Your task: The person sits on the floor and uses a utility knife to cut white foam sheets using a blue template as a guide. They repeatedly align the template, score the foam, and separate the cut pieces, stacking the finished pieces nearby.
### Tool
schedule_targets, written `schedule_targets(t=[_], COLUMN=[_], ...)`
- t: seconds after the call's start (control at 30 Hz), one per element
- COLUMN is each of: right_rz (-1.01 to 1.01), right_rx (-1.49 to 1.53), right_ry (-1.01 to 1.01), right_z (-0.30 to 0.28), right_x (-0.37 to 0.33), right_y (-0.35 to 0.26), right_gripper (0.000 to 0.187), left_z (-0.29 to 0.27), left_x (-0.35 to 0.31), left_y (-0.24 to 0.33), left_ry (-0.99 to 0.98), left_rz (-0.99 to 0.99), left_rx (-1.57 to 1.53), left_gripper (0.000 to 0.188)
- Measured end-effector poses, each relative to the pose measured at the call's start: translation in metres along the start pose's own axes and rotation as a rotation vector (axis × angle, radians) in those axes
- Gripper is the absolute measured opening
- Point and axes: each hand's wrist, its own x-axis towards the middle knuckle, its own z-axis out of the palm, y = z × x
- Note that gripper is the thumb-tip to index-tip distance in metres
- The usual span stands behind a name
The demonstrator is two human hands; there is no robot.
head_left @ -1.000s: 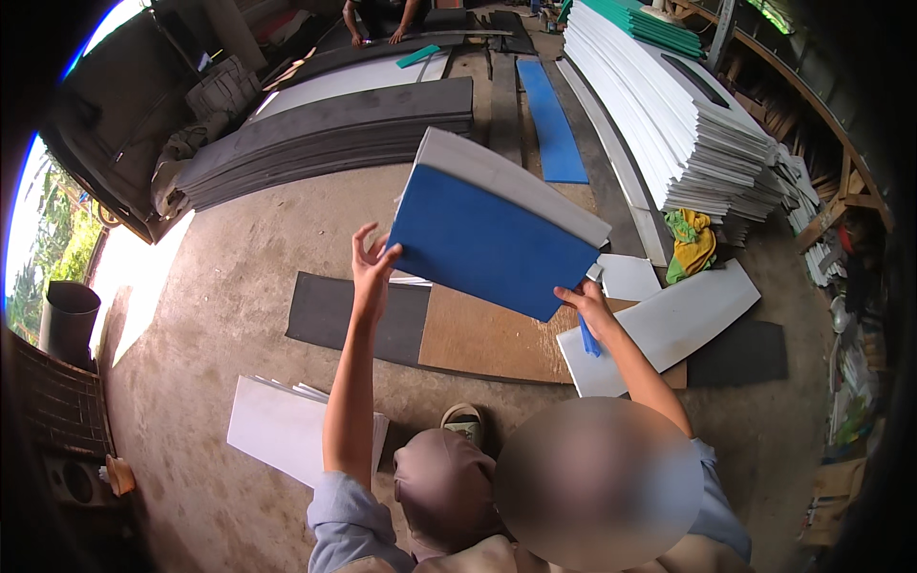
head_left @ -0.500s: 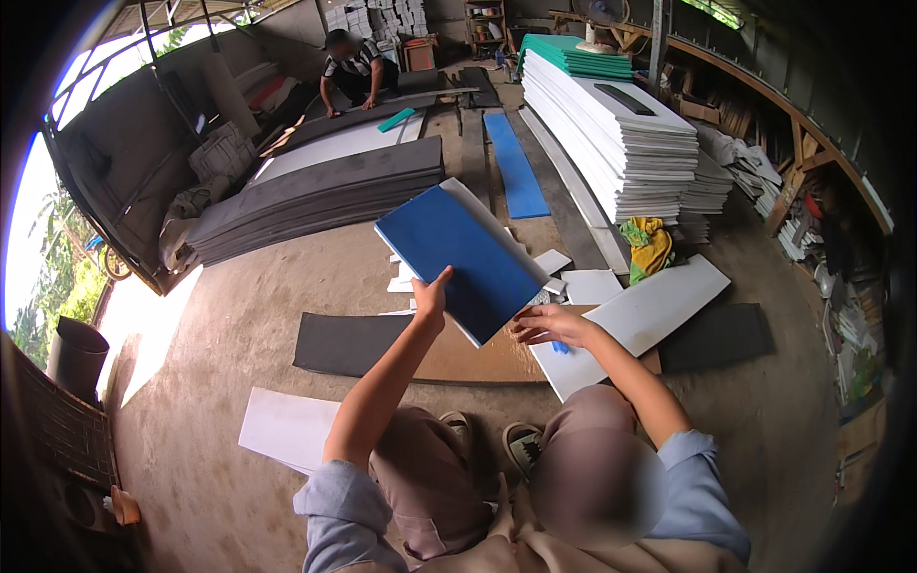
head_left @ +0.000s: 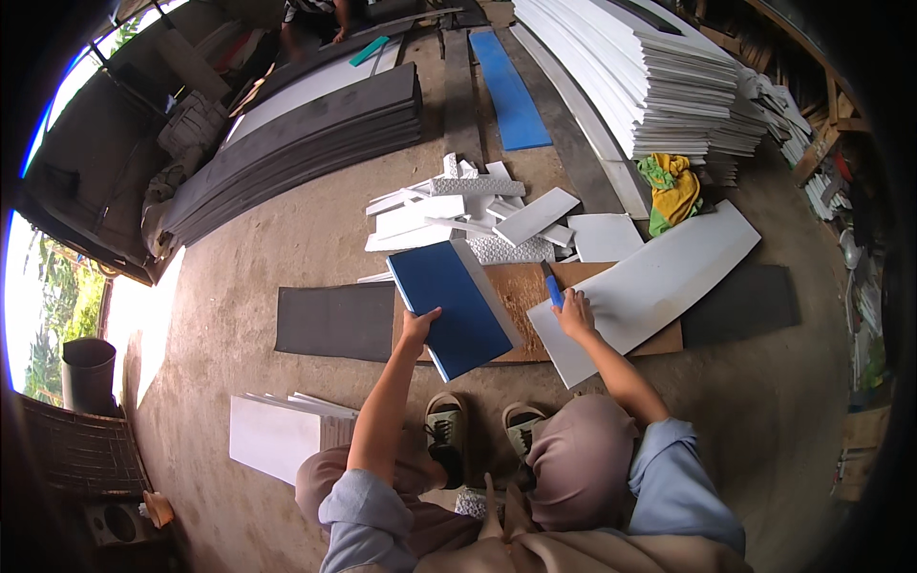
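Nearest us on the left, a stack of white sheets (head_left: 275, 435) lies on the concrete floor (head_left: 205, 353), its right end partly hidden behind our left forearm and knee. Just beyond our shoes (head_left: 445, 423), our left hand (head_left: 418, 328) grips a blue sheet (head_left: 451, 307) by its left edge, thumb flat on the blue face; the fingers underneath are out of sight. A pale layer shows along the sheet's right side, and we cannot tell whether the two are joined. Our right hand (head_left: 575, 313) is closed around a blue-handled knife (head_left: 553, 288), its dark tip pointing away from us and the handle's rear covered by the palm. We cannot tell whether that hand touches the long white panel (head_left: 659, 291) below it.

Under these runs a brown board (head_left: 521, 286), partly covered, lying across a dark mat (head_left: 334, 320). Farther out, white offcuts (head_left: 420, 218) overlap in a heap, with a crumpled yellow-green cloth (head_left: 674, 196) to the right. Beyond, dark sheets (head_left: 306, 143) are piled at left, and the tall white stack (head_left: 621, 86) at right is cut off above. At the far left, a co-worker (head_left: 320, 11) is cropped by the top edge.
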Motion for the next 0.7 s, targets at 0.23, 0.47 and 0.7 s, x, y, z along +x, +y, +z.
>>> schedule_targets(t=[0.23,0.47,0.7], right_rz=[-0.108,0.158,-0.029], right_rx=[-0.104,0.658,1.113], right_ry=[-0.020,-0.348,-0.454], right_z=[0.006,-0.032,-0.126], right_x=[0.009,0.029,-0.003], right_y=[-0.007,-0.044,-0.121], right_gripper=[0.049,0.023,0.031], left_z=[-0.022,-0.034,-0.034], left_x=[0.013,0.013,-0.011], left_y=[-0.028,-0.025,0.044], left_ry=[-0.014,0.439,0.512], left_rz=[-0.027,-0.080,0.055], left_rx=[-0.025,0.584,0.870], left_gripper=[0.042,0.073,0.081])
